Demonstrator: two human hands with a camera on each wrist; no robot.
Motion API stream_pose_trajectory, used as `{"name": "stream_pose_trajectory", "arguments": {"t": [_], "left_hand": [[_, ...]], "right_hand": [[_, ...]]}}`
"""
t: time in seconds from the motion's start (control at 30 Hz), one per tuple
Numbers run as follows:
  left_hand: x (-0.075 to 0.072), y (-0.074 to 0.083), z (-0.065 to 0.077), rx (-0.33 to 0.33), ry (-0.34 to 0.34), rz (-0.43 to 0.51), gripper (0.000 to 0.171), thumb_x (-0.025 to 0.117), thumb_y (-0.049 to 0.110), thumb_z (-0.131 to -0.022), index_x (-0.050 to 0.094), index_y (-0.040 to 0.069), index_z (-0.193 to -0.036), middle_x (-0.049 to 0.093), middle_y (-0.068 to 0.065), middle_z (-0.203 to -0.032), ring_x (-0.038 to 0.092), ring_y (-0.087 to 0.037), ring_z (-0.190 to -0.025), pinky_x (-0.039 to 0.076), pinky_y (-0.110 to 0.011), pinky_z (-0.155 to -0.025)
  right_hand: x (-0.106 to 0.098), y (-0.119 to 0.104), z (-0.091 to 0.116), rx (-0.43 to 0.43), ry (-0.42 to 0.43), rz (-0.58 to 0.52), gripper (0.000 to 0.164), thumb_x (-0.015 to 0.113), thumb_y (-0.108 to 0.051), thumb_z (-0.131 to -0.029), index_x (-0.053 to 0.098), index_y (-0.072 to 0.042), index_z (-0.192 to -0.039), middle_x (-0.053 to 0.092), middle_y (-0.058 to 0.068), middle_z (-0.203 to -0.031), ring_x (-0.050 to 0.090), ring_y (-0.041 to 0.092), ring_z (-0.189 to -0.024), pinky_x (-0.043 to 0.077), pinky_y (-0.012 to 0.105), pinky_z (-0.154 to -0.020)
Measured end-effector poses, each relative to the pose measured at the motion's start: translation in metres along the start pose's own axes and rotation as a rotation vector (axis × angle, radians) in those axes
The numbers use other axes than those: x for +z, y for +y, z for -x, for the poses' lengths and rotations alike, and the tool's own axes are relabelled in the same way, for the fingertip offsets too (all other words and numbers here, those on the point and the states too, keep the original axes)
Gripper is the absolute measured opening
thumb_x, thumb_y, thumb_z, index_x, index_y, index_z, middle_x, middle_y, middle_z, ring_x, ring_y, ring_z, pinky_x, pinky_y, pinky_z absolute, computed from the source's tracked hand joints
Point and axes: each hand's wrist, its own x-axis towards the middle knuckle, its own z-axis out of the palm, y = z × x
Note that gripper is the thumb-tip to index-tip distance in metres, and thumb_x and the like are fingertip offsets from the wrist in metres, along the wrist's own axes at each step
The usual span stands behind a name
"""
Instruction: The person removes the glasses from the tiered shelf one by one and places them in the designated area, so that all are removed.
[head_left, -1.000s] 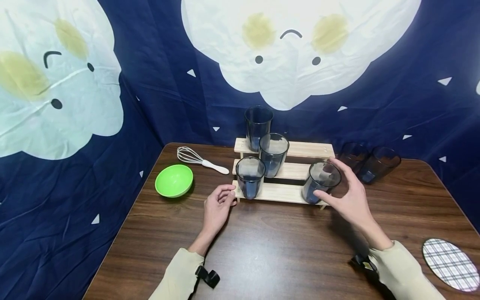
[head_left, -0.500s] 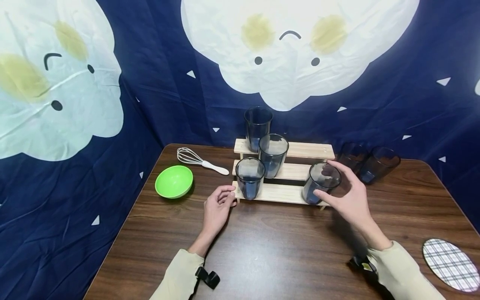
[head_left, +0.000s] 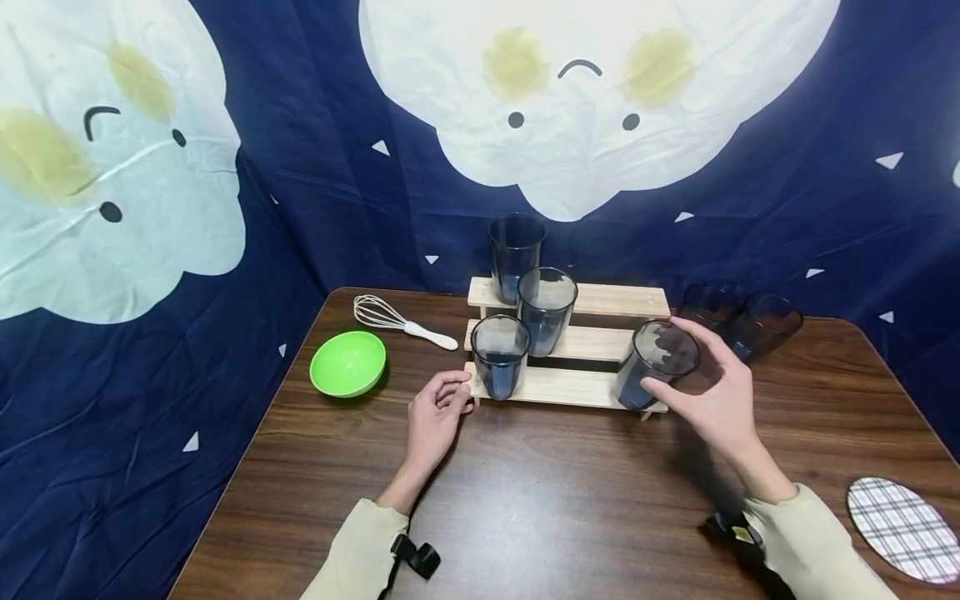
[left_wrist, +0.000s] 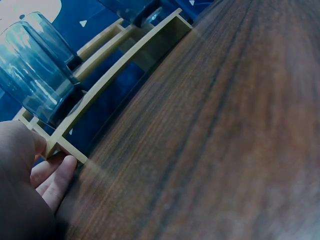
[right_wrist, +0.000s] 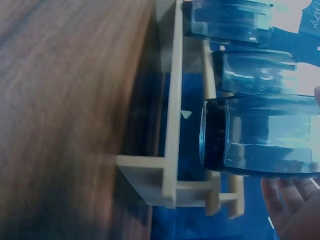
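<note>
My right hand (head_left: 720, 408) grips a smoky blue glass tumbler (head_left: 658, 358) between thumb and fingers over the right end of a three-step wooden rack (head_left: 570, 386). In the right wrist view, that tumbler's base (right_wrist: 212, 137) is apart from the front step. At the rack's left end, my left hand (head_left: 437, 417) holds the front step's corner, with fingers (left_wrist: 62, 175) curled about its leg. One tumbler stands on the left part of each step: front tumbler (head_left: 501, 358), middle tumbler (head_left: 547, 312) and back tumbler (head_left: 517, 258).
Two more dark tumblers, the nearer at the right (head_left: 763, 327), stand on the table right of the rack. A green bowl (head_left: 348, 364) and a white whisk (head_left: 408, 321) lie to the left. A checked oval mat (head_left: 902, 529) lies at the right edge. Blue cloth (head_left: 337, 183) hangs behind.
My right hand has moved slightly right with the tumbler, which now hangs nearer the rack's right end. My left hand and the other tumblers have stayed put.
</note>
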Motion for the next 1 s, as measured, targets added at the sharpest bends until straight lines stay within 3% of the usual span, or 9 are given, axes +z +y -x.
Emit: {"name": "stream_pose_trajectory", "arguments": {"t": [0.27,0.53,0.83,1.0], "left_hand": [[0.000,0.001,0.001,0.003,0.001,0.000,0.016,0.071,-0.004,-0.104,0.077,-0.004,-0.119,0.081,-0.023,-0.104,0.078,-0.012,-0.089,0.072,-0.027,-0.079],[0.000,0.001,0.001,0.007,-0.005,0.003,0.016,0.071,-0.004,-0.104,0.077,-0.005,-0.119,0.081,-0.023,-0.104,0.078,-0.011,-0.088,0.072,-0.026,-0.079],[-0.001,0.001,0.001,0.022,-0.009,-0.002,0.015,0.071,-0.005,-0.104,0.077,-0.005,-0.119,0.081,-0.023,-0.104,0.078,-0.012,-0.088,0.072,-0.027,-0.079],[-0.002,0.001,0.001,0.021,-0.009,0.001,0.016,0.071,-0.004,-0.105,0.076,-0.006,-0.120,0.081,-0.024,-0.104,0.078,-0.010,-0.088,0.072,-0.026,-0.079]], "right_hand": [[-0.016,-0.004,-0.009,-0.057,0.014,-0.275,0.087,0.073,0.044,-0.062,0.054,0.024,-0.144,0.077,0.019,-0.122,0.075,0.022,-0.109,0.067,0.018,-0.082],[-0.037,-0.012,-0.013,-0.060,0.055,-0.194,0.083,0.075,0.040,-0.065,0.057,0.022,-0.144,0.079,0.017,-0.122,0.077,0.018,-0.104,0.064,0.011,-0.070],[-0.056,-0.013,-0.014,-0.079,0.107,-0.180,0.081,0.073,0.040,-0.064,0.058,0.023,-0.142,0.079,0.016,-0.120,0.076,0.019,-0.106,0.064,0.015,-0.082],[-0.067,-0.014,-0.015,-0.067,0.124,-0.226,0.079,0.070,0.041,-0.066,0.057,0.023,-0.143,0.079,0.017,-0.118,0.078,0.017,-0.096,0.065,0.013,-0.070]]}}
